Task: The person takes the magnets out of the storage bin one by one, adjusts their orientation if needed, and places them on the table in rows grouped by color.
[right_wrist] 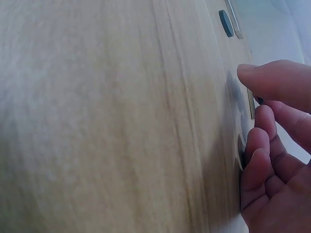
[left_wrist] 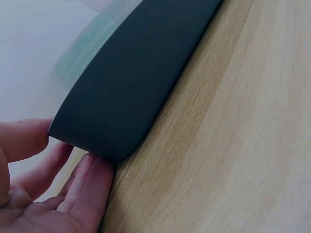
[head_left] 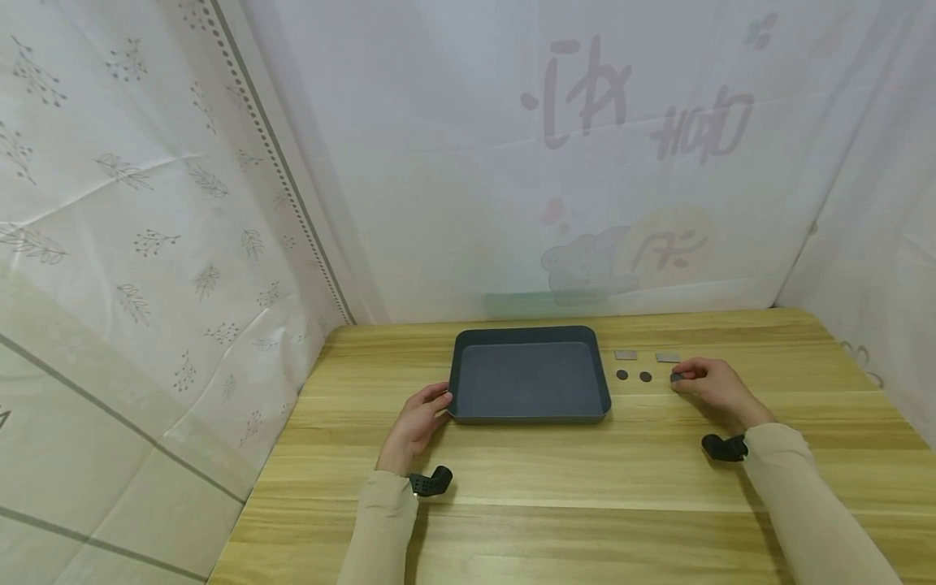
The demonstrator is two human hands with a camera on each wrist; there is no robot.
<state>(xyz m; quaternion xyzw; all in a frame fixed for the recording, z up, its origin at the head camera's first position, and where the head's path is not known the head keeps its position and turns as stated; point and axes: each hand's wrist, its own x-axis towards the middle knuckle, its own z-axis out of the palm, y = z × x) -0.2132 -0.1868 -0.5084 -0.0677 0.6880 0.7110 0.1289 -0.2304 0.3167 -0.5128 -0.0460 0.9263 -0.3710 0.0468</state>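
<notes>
A dark grey rectangular baking tray [head_left: 530,419] lies on the wooden table. My left hand [head_left: 419,418] holds its near left corner, thumb at the rim and fingers against the outer wall, as the left wrist view shows close up. To the right of the tray, my right hand [head_left: 720,386] pinches a small dark round disc [head_left: 676,377] between thumb and forefinger, low over the table; the fingers hide most of it in the right wrist view. Two like discs, one nearer the tray [head_left: 622,374] and one beside it [head_left: 645,377], lie flat between tray and hand.
Behind the discs lie two small grey rectangular plates, a left one [head_left: 625,355] and a right one [head_left: 667,357], the latter close to my right fingertips. A pale printed curtain [head_left: 439,203] hangs along the table's back edge and sides.
</notes>
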